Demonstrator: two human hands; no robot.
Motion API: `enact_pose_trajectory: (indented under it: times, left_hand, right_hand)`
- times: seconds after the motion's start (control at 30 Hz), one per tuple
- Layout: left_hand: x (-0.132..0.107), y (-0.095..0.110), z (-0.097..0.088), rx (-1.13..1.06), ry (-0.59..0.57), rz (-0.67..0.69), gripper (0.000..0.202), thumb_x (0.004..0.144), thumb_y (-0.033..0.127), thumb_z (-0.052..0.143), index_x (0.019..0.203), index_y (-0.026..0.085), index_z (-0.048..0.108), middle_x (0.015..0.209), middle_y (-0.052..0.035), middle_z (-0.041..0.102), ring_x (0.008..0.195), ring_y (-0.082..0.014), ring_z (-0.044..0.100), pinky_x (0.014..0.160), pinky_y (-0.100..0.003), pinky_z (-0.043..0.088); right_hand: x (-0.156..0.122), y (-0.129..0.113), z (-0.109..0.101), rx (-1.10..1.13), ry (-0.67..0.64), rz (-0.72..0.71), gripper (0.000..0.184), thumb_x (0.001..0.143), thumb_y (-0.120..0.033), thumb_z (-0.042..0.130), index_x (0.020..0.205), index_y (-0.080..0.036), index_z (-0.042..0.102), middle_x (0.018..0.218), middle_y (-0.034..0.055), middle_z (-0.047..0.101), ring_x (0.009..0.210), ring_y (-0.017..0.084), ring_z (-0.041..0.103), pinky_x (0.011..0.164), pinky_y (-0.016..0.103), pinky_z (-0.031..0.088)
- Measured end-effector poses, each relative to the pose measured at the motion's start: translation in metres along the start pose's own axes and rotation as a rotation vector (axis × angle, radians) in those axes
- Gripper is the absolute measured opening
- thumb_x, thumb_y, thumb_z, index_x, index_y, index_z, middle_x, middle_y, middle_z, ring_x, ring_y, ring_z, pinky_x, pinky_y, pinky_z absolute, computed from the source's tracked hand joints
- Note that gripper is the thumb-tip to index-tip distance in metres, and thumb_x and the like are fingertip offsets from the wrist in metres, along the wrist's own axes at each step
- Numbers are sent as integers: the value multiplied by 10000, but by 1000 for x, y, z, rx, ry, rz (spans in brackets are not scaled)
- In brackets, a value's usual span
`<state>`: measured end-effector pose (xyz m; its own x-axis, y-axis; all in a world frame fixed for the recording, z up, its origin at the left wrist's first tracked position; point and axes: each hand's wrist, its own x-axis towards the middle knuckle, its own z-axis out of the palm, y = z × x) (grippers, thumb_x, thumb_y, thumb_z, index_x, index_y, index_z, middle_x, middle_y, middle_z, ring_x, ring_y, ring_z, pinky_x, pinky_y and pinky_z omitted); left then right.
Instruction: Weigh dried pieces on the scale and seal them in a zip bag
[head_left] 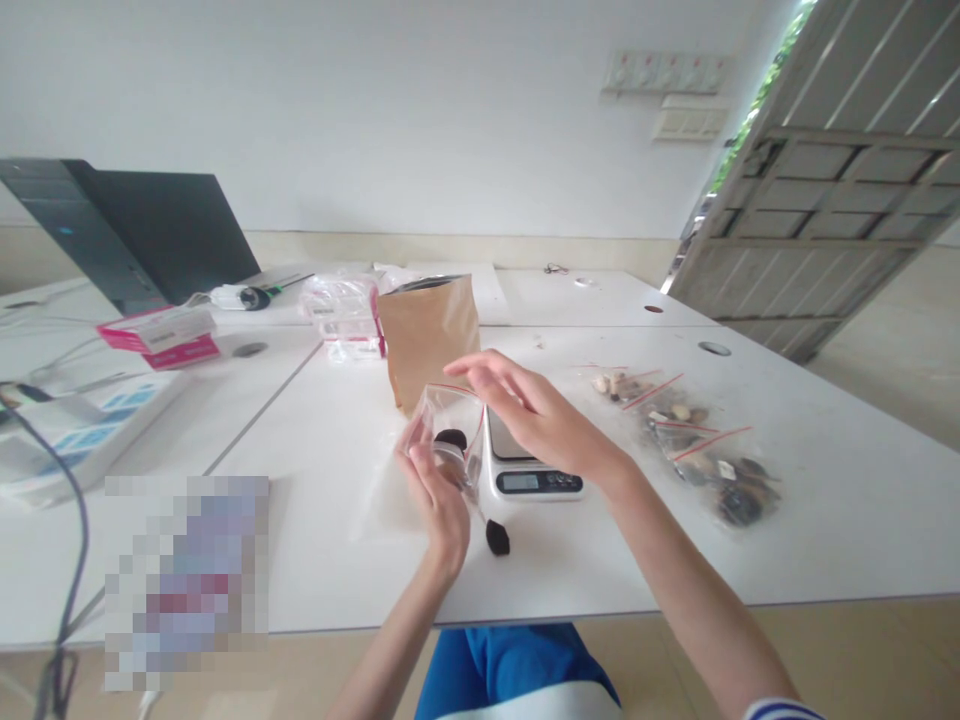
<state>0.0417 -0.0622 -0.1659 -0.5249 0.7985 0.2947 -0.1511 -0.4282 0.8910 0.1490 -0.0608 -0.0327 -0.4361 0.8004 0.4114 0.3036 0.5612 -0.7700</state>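
Observation:
My left hand (435, 490) is curled round the side of a clear zip-lock bag (454, 408) with a red strip along its top. Inside the bag, dark pieces and something pale and round show, partly hidden by my fingers. My right hand (525, 405) hangs over the white digital scale (491, 485), its fingers stretched out towards the top of the bag, with nothing visible in them. The scale's display (519, 482) is too small to read. A black tag-like piece (497, 537) lies on the table just in front of the bag.
A brown paper pouch (427, 335) stands open behind the bag. Several filled zip-lock bags (739, 490) lie to the right. Pink-and-white boxes (176, 335), wrapped packs (341, 310), a power strip (97, 430) and a black computer case (161, 235) are on the left.

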Motion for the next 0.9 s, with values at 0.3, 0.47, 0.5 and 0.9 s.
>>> enact_pose_trajectory:
  times: [0.3, 0.47, 0.5, 0.9]
  left_hand:
    - [0, 12, -2, -132, 127, -11, 318, 931, 418, 312, 1146, 237, 460, 1377, -98, 484, 1245, -191, 487, 853, -318, 510]
    - [-7, 17, -3, -128, 176, 43, 320, 923, 403, 327, 1112, 210, 499, 1272, -113, 575, 1205, -208, 524, 866, -336, 491]
    - [-8, 17, -3, -124, 172, 53, 318, 923, 403, 325, 1105, 211, 501, 1252, -111, 589, 1171, -206, 550, 855, -340, 495]
    - [-27, 19, -5, -228, 106, 200, 278, 908, 335, 370, 1091, 204, 533, 1264, -102, 579, 1182, -200, 539, 965, -355, 437]
  right_hand:
    - [-90, 50, 42, -335, -192, 192, 196, 850, -213, 553, 1044, -190, 569, 1049, 86, 628, 1015, 225, 589, 893, 371, 479]
    - [-107, 69, 56, -449, -289, 120, 203, 765, -46, 580, 920, -172, 618, 990, 92, 639, 1003, 236, 597, 927, 379, 474]
    - [-106, 69, 51, -402, -281, 138, 209, 772, -40, 566, 913, -187, 615, 973, 73, 648, 979, 217, 610, 905, 355, 488]
    - [-31, -2, 8, -255, 15, -140, 144, 884, -290, 550, 979, -254, 652, 1150, 36, 630, 1130, 190, 550, 987, 382, 430]
